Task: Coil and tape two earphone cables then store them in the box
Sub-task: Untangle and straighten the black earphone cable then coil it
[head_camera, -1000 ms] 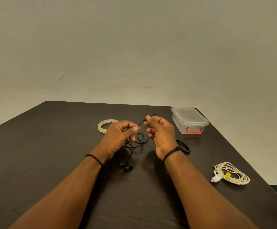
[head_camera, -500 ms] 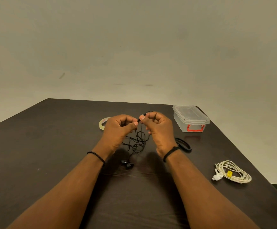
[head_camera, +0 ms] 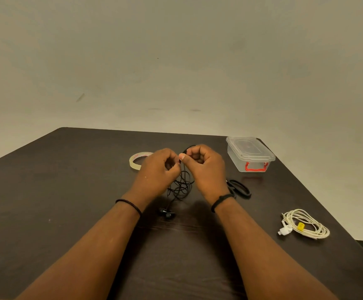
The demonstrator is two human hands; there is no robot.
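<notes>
Reaching forward side by side, both forearms stretched out over the dark worktop [head_camera: 68, 191], each wrist circled by a thin black band. The left hand [head_camera: 156, 172] was curled into a loose fist, knuckles up, its fingertips pinching the black earphone cable [head_camera: 181, 185] near the top of its loops. The right hand [head_camera: 204, 169] faced it, thumb tip nearly touching the left fingers, its fingers folded in and pinching the same cable, a short arc of which rose behind the knuckles. Between and beneath the two hands the cable hung in a loose tangle of loops, trailing toward the body to the two black earbuds [head_camera: 167, 213], which lay on the worktop below the left wrist.

A roll of clear tape [head_camera: 134, 162] lay flat just beyond the left hand, partly hidden by it. Black scissors [head_camera: 240, 188] lay just to the outside of the right wrist. Farther out past the right hand stood the clear plastic box [head_camera: 251, 153] with its lid on and a red latch on the near end. The white earphone cable [head_camera: 306, 224], already coiled and bound with a yellow strip, lay well apart, beside the right forearm.
</notes>
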